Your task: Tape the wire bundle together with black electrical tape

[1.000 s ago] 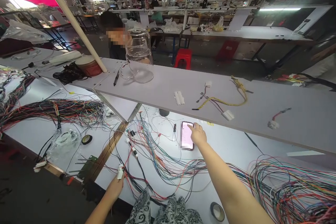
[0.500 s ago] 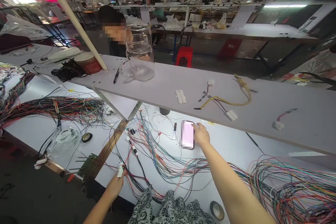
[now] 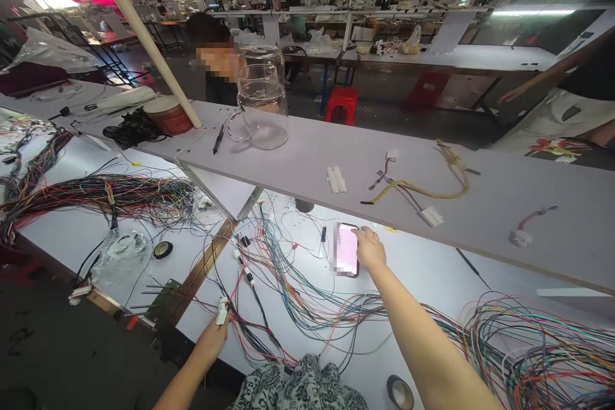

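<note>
L hand [image 3: 214, 336] has its grip closed on a connector [image 3: 221, 312] by the wires [image 3: 259, 307], prob. to steady it. R hand [image 3: 371, 248] grip's open, fingertips at phone [image 3: 346, 253]; phone lies on worktop [image 3: 432, 269], prob. so 1 hand's enough to tap.

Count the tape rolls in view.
2: one roll beside the clear plastic bag, another roll at the picture's bottom edge. A dark object partly hidden by the shelf might be a third.
</note>
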A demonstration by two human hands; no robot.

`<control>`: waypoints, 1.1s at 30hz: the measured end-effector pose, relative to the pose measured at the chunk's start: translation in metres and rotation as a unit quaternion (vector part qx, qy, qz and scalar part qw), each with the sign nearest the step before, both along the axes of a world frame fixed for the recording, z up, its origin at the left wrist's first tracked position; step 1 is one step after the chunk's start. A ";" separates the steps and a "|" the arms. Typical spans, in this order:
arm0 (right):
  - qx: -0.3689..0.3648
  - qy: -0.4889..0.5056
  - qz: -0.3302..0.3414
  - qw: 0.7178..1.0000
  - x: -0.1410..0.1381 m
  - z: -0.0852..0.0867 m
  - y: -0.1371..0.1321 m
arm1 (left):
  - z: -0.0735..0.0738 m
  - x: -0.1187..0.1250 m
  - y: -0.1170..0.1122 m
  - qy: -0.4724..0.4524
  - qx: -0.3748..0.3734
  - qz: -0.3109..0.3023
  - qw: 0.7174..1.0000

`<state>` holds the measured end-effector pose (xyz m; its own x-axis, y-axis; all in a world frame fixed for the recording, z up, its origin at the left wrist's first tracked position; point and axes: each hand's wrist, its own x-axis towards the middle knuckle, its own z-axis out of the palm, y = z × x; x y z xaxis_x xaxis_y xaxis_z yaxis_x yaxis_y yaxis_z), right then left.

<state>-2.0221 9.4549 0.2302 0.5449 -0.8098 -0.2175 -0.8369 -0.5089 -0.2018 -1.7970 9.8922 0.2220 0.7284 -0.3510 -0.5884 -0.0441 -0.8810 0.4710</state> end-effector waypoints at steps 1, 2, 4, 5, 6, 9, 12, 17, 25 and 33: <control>-0.001 -0.005 0.003 1.000 -0.003 0.000 0.004 | -0.001 0.000 0.001 0.003 -0.001 0.000 1.000; -0.002 -0.010 0.006 1.000 -0.007 0.000 0.009 | -0.001 0.001 0.001 0.007 -0.003 0.000 1.000; -0.003 -0.019 0.011 1.000 -0.017 -0.001 0.021 | -0.001 0.001 0.002 0.013 -0.006 0.002 1.000; -0.004 -0.024 0.014 1.000 -0.022 -0.002 0.028 | -0.001 0.001 0.001 0.015 -0.006 0.002 1.000; -0.005 -0.029 0.018 0.999 -0.027 -0.003 0.035 | 0.000 0.000 0.001 0.016 -0.006 0.003 1.000; -0.010 -0.040 0.032 0.999 -0.039 -0.004 0.056 | 0.004 0.000 -0.001 0.017 -0.005 0.003 1.000; -0.022 -0.042 0.043 0.998 -0.043 -0.003 0.072 | 0.007 0.000 -0.001 0.013 -0.004 0.004 1.000; -0.043 -0.039 0.052 0.997 -0.032 0.001 0.081 | 0.007 0.001 0.000 0.006 -0.013 -0.004 1.000; -0.050 -0.027 0.046 0.997 -0.027 0.003 0.082 | -0.003 0.001 0.005 0.016 -0.016 -0.005 1.000; -0.053 -0.027 0.057 0.997 -0.032 0.006 0.085 | -0.009 0.002 0.006 0.022 -0.020 0.000 1.000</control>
<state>-2.0545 9.5399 0.2364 0.6429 -0.7591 -0.1021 -0.7620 -0.6202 -0.1863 -1.7948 9.8984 0.2131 0.7024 -0.3748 -0.6051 -0.0225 -0.8614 0.5074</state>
